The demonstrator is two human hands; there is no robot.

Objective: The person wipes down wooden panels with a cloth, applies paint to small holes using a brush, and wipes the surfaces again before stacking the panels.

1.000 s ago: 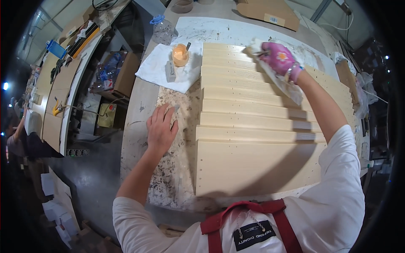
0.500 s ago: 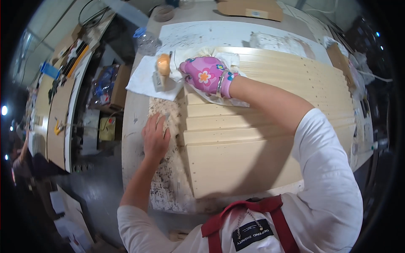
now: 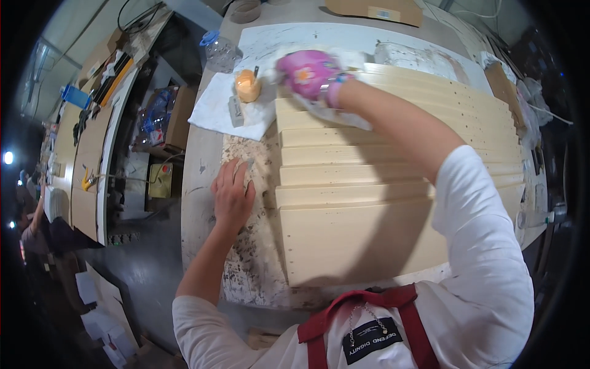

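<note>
My right hand, in a pink flowered glove, presses a white cloth onto the far left part of a row of overlapping pale boards. Motion blurs the glove, and its fingertips are hidden. My bare left hand lies on the stained tabletop left of the boards, fingers stretched out. A small grey piece is by its fingertips. Beyond it, a second white cloth carries an orange rounded object and a small grey block.
A clear plastic bottle with a blue cap stands at the table's far left. Flat cardboard lies at the far edge. Left, across a gap of floor, is a side bench with tools and a yellow can beneath.
My gloved right hand has slid away from me with the cloth, toward the far boards. My left hand has stayed about where it was on the table.
</note>
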